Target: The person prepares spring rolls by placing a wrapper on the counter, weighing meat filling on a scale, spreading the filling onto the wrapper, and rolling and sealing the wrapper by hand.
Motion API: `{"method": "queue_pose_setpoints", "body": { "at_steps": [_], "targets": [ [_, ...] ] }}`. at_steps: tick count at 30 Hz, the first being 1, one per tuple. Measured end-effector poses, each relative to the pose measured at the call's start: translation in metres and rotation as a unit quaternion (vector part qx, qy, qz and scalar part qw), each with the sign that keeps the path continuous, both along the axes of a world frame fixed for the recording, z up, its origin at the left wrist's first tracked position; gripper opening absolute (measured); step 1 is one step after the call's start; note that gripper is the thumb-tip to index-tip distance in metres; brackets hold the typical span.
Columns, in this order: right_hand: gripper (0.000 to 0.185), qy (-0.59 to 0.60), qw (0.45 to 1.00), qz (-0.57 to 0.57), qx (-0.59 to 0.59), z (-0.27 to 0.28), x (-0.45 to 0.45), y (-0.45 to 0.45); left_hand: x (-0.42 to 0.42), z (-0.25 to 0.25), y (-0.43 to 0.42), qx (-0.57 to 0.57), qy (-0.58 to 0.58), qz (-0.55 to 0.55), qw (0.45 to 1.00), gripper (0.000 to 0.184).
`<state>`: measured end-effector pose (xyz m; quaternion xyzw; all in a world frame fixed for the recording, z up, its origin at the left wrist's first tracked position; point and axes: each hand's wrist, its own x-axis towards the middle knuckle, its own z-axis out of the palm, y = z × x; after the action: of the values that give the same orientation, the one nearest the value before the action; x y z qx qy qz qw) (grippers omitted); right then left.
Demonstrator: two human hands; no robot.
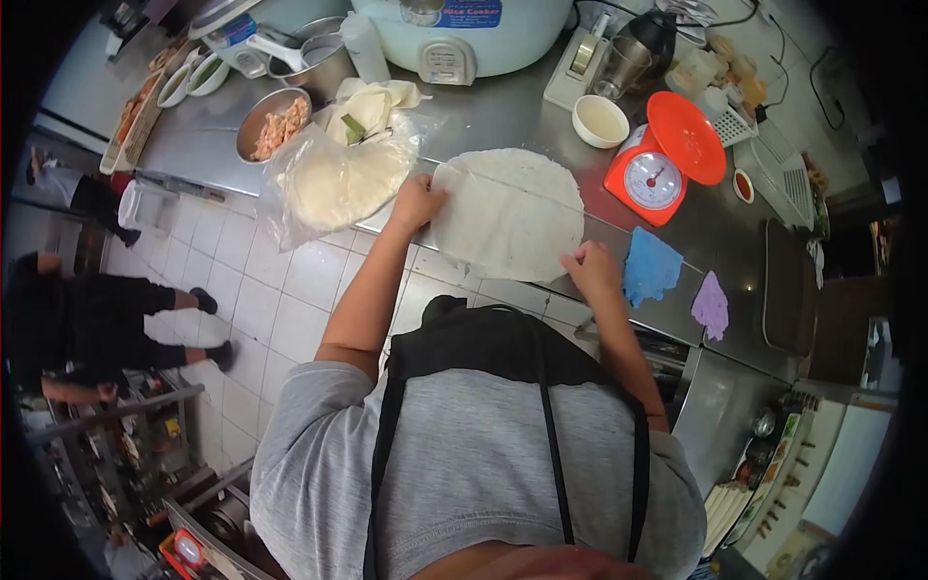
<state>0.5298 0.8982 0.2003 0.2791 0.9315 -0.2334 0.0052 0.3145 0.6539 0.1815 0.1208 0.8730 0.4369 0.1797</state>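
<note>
A large, round, pale, thin wrapper sheet (pixel 512 208) is spread out in front of me at the steel counter's edge. My left hand (pixel 419 203) pinches its left edge, fingers closed. At the lower right edge, my right hand (pixel 592 271) has its fingers closed on the same sheet. Left of my left hand lies a clear plastic bag (pixel 338 188) with a stack of pale round sheets in it. A metal bowl of pinkish filling (pixel 280 126) stands behind the bag. Beyond the sheet is a white bowl (pixel 600 122) with pale contents.
A red kitchen scale (pixel 650 179) stands to the right, near a blue cloth (pixel 651 266) and a purple cloth (pixel 711 304). A large rice cooker (pixel 454 39) is at the back. Another person (pixel 77 319) in dark clothes stands on the tiled floor at left.
</note>
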Motion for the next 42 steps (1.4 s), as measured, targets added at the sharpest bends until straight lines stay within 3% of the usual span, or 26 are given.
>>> {"method": "queue_pose_setpoints", "body": {
  "at_steps": [7, 10, 13, 16, 18, 21, 24, 28, 29, 32, 34, 38, 42],
  "targets": [
    [0.024, 0.039, 0.997, 0.047, -0.056, -0.022, -0.001, 0.014, 0.014, 0.009, 0.004, -0.123, 0.059, 0.004, 0.991, 0.031],
    [0.025, 0.024, 0.996, 0.062, -0.064, -0.008, -0.001, 0.017, 0.026, 0.007, -0.001, -0.095, 0.084, 0.050, 0.991, 0.035],
    [0.024, 0.041, 0.994, 0.056, -0.082, 0.004, -0.015, 0.019, 0.020, 0.055, -0.025, 0.054, 0.129, 0.056, 0.989, 0.037],
    [0.025, 0.083, 0.989, 0.075, -0.093, 0.021, -0.052, 0.008, -0.023, 0.094, -0.069, 0.223, 0.267, 0.160, 0.924, 0.031],
    [0.026, 0.118, 0.979, 0.117, -0.116, 0.038, -0.089, -0.013, -0.062, 0.104, -0.112, 0.247, 0.324, 0.224, 0.885, 0.034],
    [0.029, 0.161, 0.951, 0.197, -0.173, 0.072, -0.161, -0.071, -0.106, 0.091, -0.177, 0.432, 0.121, 0.403, 0.797, 0.045],
    [0.034, 0.139, 0.932, 0.277, -0.189, 0.099, -0.238, -0.141, -0.140, 0.060, -0.235, 0.367, -0.005, 0.482, 0.796, 0.055],
    [0.041, 0.079, 0.900, 0.300, -0.307, 0.111, -0.330, -0.232, -0.173, 0.037, -0.266, 0.357, -0.198, 0.356, 0.841, 0.054],
    [0.041, 0.060, 0.900, 0.300, -0.311, 0.112, -0.349, -0.249, -0.185, 0.030, -0.269, 0.323, -0.228, 0.318, 0.862, 0.042],
    [0.043, 0.015, 0.902, 0.298, -0.312, 0.110, -0.396, -0.285, -0.193, 0.015, -0.268, 0.290, -0.232, 0.257, 0.892, 0.037],
    [0.045, 0.003, 0.907, 0.295, -0.300, 0.109, -0.419, -0.298, -0.162, 0.033, -0.248, 0.340, -0.223, 0.284, 0.868, 0.033],
    [0.046, 0.004, 0.915, 0.257, -0.311, 0.103, -0.442, -0.315, -0.165, 0.024, -0.269, 0.479, -0.368, 0.207, 0.770, 0.037],
    [0.048, -0.008, 0.930, 0.258, -0.263, 0.101, -0.451, -0.333, -0.185, 0.017, -0.282, 0.422, -0.358, 0.190, 0.811, 0.035]
  ]
}}
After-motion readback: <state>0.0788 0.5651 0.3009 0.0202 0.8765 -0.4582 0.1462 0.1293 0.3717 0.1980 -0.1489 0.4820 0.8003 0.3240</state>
